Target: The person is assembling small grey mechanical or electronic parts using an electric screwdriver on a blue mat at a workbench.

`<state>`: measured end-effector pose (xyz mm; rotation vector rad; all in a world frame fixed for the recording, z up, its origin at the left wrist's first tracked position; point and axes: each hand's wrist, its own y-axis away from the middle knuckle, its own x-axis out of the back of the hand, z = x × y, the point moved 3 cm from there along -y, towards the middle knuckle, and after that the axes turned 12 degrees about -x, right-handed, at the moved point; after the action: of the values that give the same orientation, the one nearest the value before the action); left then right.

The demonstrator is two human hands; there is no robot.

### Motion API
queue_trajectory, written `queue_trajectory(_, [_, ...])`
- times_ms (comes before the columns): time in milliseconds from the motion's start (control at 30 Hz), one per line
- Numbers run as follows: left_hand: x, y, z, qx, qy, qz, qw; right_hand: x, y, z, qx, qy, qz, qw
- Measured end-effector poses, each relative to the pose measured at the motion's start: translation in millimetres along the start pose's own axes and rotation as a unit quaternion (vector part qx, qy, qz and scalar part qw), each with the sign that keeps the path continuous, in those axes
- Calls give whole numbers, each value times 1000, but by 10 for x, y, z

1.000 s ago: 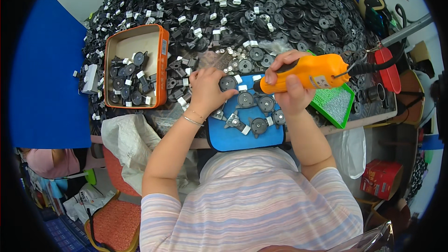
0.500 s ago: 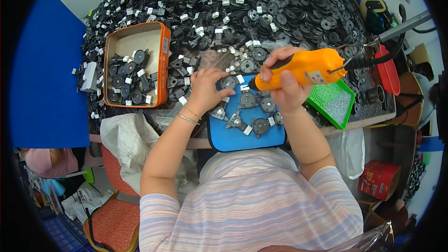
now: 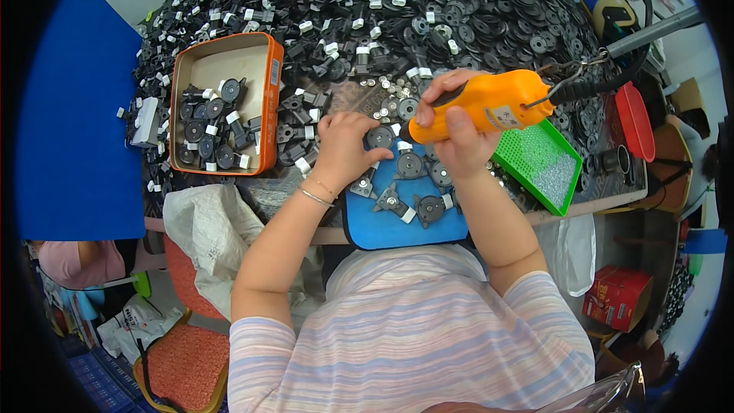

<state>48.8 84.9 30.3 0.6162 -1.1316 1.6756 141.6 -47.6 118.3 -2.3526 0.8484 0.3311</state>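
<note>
Toward the tabletop's left edge: orange tin [image 3: 269,107], open, a cluster of black disc parts [image 3: 206,134] lying along its near side, far half bare. Just right of the tin, more loose parts spilling down from the great black heap [image 3: 428,8] banked across the whole far side.

Near the middle of the front edge: blue mat [image 3: 382,226] carrying several discs with white tabs. Left hand [image 3: 344,149] resting at the mat's far left corner, fingers curled down and pressed on one disc [image 3: 380,138], pinning it flat rather than lifting it. Right hand [image 3: 459,134] wrapped tight round an orange driver [image 3: 482,111], tip angled down-left, touching or just short of that same disc; exact contact hidden by fingers. Both hands thus closed, close together, meeting over one part.

Further right: green tray [image 3: 543,164] of small pale screws, just beside the mat. Red bowl [image 3: 634,118] near the right edge.

Step in hand, by the look of it: fastening a screw into the pinned disc. Next move likely calls for keeping the part steady under the left fingers, holding the driver square to the screw head, then shifting along to a neighbouring disc on the mat, with a fresh screw fetched from the tray.
</note>
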Motion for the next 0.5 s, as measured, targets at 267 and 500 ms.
queue_trajectory(267, [48, 3, -13, 13, 15, 10, 1000, 9, -39, 26, 10, -12, 2, 1000])
queue_trajectory(500, [89, 12, -31, 28, 6, 30, 999, 33, -45, 22, 6, 8, 1, 1000])
